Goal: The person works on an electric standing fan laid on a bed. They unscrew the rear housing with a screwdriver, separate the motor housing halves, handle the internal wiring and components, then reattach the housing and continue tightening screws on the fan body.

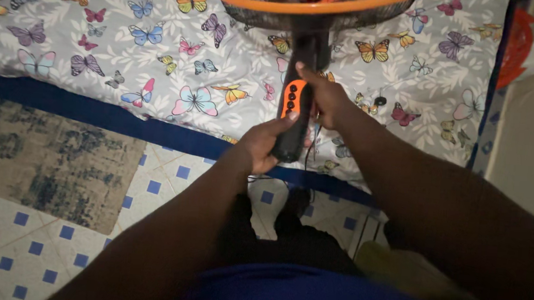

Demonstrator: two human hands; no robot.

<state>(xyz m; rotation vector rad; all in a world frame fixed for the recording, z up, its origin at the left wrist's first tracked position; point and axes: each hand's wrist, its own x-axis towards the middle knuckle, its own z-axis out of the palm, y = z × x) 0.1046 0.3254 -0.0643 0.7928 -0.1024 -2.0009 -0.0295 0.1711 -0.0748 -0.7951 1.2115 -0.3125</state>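
While the left hand (261, 144) wraps the fan's (313, 4) upright black stem (298, 107) from below, the right hand (327, 97) clasps it just above, beside the orange button panel (291, 97), over the bed (94, 42).

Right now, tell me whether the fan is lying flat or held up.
Held up. The fan is raised over the butterfly bedsheet, its black stem gripped by the left hand and right hand.

Fan stand (298, 107) upright at bed (94, 42) edge, both hands clamped round it. Fan cage (307, 4) blocks way directly above stand. Bed surface left of stand open, flat. Right of stand: thin cord (376, 102) on sheet, orange object (517, 43) past bed corner. Tiled floor (10, 243) and rug (44, 161) left-below stand open.
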